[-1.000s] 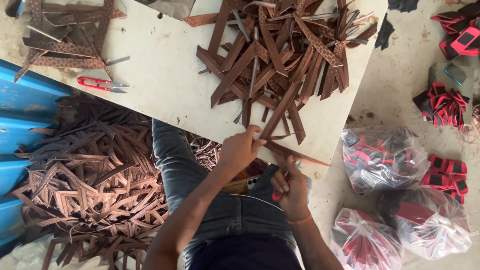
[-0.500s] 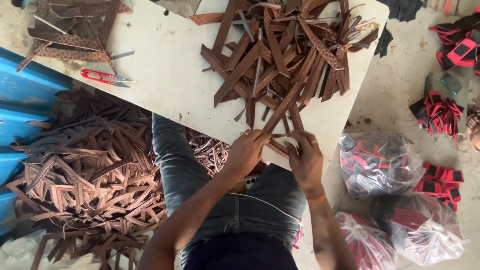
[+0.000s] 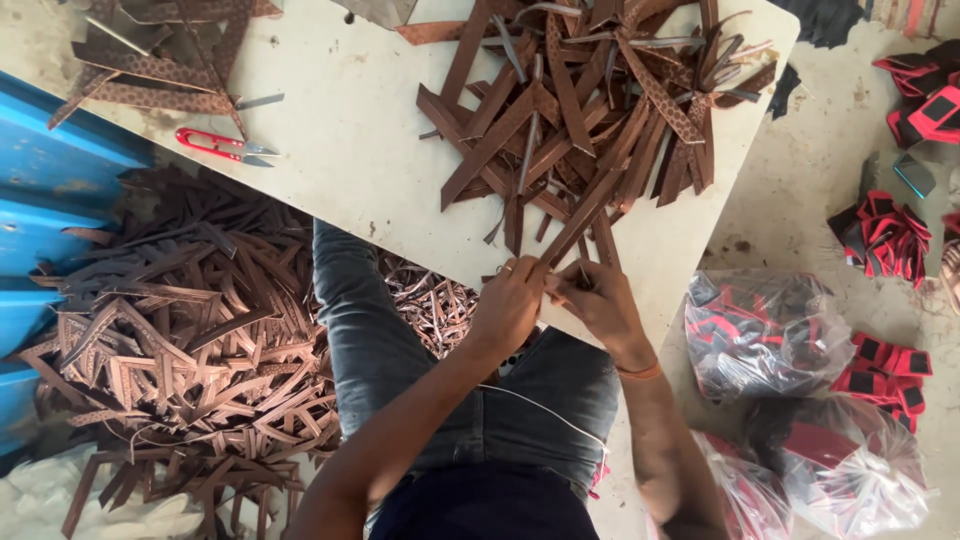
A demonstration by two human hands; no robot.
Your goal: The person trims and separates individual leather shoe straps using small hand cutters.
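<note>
A heap of brown leather strips [image 3: 590,110] lies on the pale table [image 3: 350,150]. At the table's near edge my left hand [image 3: 510,305] and my right hand [image 3: 598,300] meet, both pinching the lower end of one long brown strip [image 3: 585,210] that slants up into the heap. My fingers hide the strip's end. My legs in grey jeans [image 3: 400,370] are under the table edge.
Red-handled thread snips [image 3: 215,145] lie on the table's left part beside a smaller strip pile [image 3: 150,50]. A large pile of joined brown strips [image 3: 180,340] covers the floor at left. Clear bags of red-and-black pieces [image 3: 780,330] sit on the floor at right.
Both hands have moved up from my lap to the table's edge and come together on the long strip. The view has shifted slightly.
</note>
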